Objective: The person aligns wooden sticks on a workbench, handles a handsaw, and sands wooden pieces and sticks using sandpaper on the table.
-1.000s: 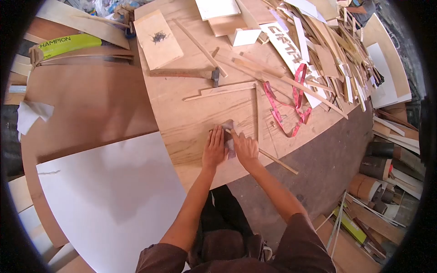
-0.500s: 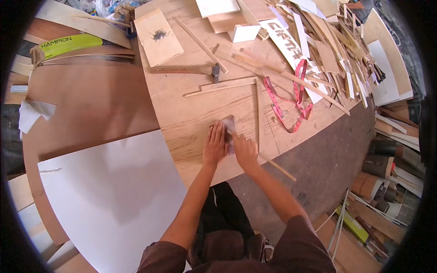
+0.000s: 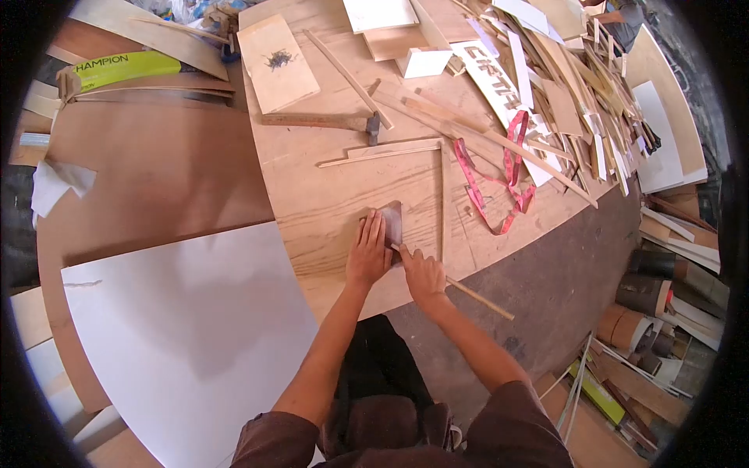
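Observation:
My left hand (image 3: pixel 370 248) lies flat, fingers stretched out, on the left edge of a small grey-brown sheet (image 3: pixel 394 222) that looks like sandpaper. My right hand (image 3: pixel 424 274) is closed around a thin wooden strip (image 3: pixel 480 299). One end of the strip pokes out past my fingers onto the sheet, and the rest runs out to the lower right, beyond the table edge. Just above my hands, thin wooden strips (image 3: pixel 443 195) form a corner on the plywood table (image 3: pixel 312 203). A hammer (image 3: pixel 320 121) with a wooden handle rests farther back.
A pink tape measure (image 3: pixel 473 187) lies looped at the right. A small board (image 3: pixel 277 66) holds a pile of nails (image 3: pixel 278 58). Wood offcuts (image 3: pixel 562 86) heap up at the far right. A white panel (image 3: pixel 187 335) is at my left. Another person (image 3: pixel 622 23) is partly visible at the top right.
My right hand has shifted slightly down, drawing the strip's end back along the sheet and showing more of it. My left hand stays in place. A person has come into view at the top right.

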`<state>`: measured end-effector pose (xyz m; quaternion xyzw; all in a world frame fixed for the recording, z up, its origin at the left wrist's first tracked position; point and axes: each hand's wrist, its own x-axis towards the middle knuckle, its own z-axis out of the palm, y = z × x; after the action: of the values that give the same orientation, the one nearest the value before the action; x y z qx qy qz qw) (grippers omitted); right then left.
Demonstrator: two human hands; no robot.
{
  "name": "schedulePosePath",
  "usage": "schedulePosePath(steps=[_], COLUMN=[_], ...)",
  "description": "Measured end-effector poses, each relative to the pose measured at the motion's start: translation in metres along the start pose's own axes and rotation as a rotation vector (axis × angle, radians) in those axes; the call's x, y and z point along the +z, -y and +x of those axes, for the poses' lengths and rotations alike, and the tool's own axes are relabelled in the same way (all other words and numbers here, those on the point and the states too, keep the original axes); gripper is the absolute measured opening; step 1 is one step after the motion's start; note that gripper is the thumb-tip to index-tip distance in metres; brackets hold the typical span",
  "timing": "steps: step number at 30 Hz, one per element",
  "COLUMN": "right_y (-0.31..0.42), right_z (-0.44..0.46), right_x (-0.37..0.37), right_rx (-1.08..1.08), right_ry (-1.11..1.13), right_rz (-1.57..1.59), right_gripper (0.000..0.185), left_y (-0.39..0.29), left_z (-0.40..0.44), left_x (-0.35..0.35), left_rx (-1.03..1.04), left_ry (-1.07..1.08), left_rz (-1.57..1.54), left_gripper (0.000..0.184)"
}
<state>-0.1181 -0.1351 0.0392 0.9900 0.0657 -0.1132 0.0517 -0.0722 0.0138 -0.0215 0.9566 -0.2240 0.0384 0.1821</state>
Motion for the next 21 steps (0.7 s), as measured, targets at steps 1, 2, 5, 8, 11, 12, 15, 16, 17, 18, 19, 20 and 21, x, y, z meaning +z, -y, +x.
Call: schedulePosePath(steps=[1,2,5,8,11,12,15,16,17,18,19,20,21], right_y=[-0.005,-0.008,-0.006,0.005,0.005,0.003,-0.013,-0.011,-0.005,-0.003,-0.002,0.001,0.010], right_z=[0.011,0.018,0.063,0.023,0.002,0.004,0.043,0.056,0.063,0.060,0.048,0.037,0.018], right_x=[0.007,0.014,-0.005,0.012,0.010,0.009,0.010,0.002,-0.004,-0.006,0.000,0.000,-0.001], right_rx=[-0.048,-0.091,0.021,0.017,0.007,0.005,-0.021,-0.020,0.025,0.071,0.054,0.056,0.049], right_ry=[-0.084,-0.163,-0.077,-0.260,-0.052,0.040,-0.290,-0.299,-0.196,-0.082,-0.106,-0.115,-0.039], right_rz=[0.003,0.006,-0.040,-0.070,0.002,0.039,0.013,0.018,0.015,0.005,0.014,0.005,-0.005], right_gripper=[0.041,0.042,0.041,0.042,0.044,0.045,0.043,0.043,0.042,0.041,0.039,0.039,0.037], left_y=[0.002,0.001,0.005,0.004,0.000,0.000,-0.001,0.003,0.007,0.007,0.004,0.005,0.004], left_z=[0.002,0.001,0.005,0.004,-0.001,0.002,0.002,0.003,0.004,0.003,0.002,0.006,0.006], left_x=[-0.001,-0.001,0.001,0.007,0.000,-0.002,-0.004,-0.002,-0.001,0.003,0.006,0.008,0.005], left_rx=[0.002,0.006,0.008,0.029,0.022,0.016,0.021,0.027,0.034,0.036,0.037,0.040,0.028], left_ry=[0.005,0.008,0.035,0.007,-0.048,-0.016,0.032,0.039,0.045,0.017,-0.016,-0.028,-0.030], left_rz=[-0.001,0.000,0.055,0.058,-0.029,0.000,0.044,0.059,0.064,0.048,0.028,0.026,-0.019], left_gripper=[0.074,0.074,0.074,0.074,0.075,0.074,0.074,0.073,0.073,0.072,0.072,0.072,0.072])
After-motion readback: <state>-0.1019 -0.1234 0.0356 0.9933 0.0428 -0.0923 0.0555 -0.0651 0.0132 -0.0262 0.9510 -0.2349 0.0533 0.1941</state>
